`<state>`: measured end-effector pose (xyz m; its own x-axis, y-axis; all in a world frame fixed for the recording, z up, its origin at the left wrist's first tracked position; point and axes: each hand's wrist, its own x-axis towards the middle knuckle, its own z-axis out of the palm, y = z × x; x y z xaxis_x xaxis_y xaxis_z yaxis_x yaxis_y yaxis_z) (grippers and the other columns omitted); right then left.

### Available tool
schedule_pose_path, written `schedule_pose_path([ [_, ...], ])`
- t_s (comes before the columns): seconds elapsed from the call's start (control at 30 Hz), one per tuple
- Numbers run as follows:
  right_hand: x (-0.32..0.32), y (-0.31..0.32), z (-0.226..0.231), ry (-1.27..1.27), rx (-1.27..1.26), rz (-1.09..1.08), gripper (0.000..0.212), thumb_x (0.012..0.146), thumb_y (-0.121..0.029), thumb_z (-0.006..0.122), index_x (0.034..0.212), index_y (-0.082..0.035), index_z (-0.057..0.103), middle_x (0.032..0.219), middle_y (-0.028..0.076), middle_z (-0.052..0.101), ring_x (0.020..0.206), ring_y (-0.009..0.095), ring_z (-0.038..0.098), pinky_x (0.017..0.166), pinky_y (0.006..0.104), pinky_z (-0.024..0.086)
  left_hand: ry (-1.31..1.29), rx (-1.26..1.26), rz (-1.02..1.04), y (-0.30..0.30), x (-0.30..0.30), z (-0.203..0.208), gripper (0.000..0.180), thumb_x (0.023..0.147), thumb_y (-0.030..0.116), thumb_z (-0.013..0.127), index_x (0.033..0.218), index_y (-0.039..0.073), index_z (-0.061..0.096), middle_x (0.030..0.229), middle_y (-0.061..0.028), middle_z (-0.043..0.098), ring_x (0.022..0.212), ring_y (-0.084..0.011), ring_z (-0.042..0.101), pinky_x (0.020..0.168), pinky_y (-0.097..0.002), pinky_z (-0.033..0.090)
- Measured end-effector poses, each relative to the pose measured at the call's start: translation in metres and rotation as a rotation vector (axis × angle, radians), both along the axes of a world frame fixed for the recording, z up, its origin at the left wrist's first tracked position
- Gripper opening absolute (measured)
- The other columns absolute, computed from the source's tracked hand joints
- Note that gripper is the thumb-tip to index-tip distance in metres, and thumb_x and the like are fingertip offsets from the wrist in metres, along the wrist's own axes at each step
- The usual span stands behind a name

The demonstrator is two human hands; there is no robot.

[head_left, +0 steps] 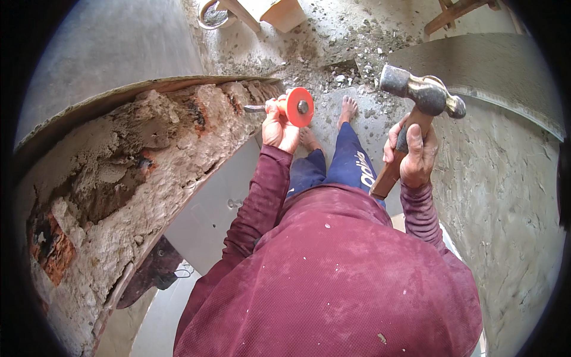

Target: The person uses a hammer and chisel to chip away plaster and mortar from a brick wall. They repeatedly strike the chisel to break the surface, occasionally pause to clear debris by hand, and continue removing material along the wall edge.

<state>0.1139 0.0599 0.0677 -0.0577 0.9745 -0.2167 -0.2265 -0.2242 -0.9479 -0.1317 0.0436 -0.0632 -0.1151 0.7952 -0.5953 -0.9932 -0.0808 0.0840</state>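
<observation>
My left hand [279, 132] is closed around a chisel [300, 107] with a round orange hand guard. Its steel tip points left, at the broken edge of the wall top [178, 128], where mortar and patches of orange brick are exposed. Whether the tip touches the masonry I cannot tell. In my right hand [417, 154] is a ball-peen hammer [423, 94], gripped by its wooden handle. The hammer head is raised, to the right of the chisel and apart from it.
Rubble and white chips [342, 76] litter the floor ahead of my bare feet [348, 109]. A bucket [214, 15] and an orange-tan container [284, 15] stand at the far side. Wooden legs [455, 15] show at the far right. A rough plastered wall [499, 196] rises on my right.
</observation>
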Motion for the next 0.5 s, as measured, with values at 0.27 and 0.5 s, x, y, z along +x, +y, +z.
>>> schedule_pose_path([
  [0.27,-0.036,-0.023,-0.080,-0.038,0.253,0.166,0.027,0.092,-0.028,0.050,0.100,-0.002,0.049,0.066,0.008,0.051,0.054,0.015,0.053,0.044,0.0287,0.046,-0.138,0.194,0.010,-0.002,-0.014,-0.011,0.026,0.097,0.023,0.044,0.107,0.001,0.051,0.109,-0.0131,0.058,0.107,-0.0258,0.055,0.101,-0.0441,0.040],
  [0.5,-0.041,-0.011,-0.075,-0.376,0.011,0.370,0.037,0.088,-0.030,0.061,0.102,0.004,0.056,0.067,0.006,0.057,0.060,0.013,0.053,0.056,0.0298,0.044,0.159,-0.101,-0.199,-0.020,-0.013,-0.011,0.030,0.097,0.031,0.040,0.111,0.006,0.049,0.117,-0.0156,0.055,0.112,-0.0305,0.052,0.100,-0.0496,0.041],
])
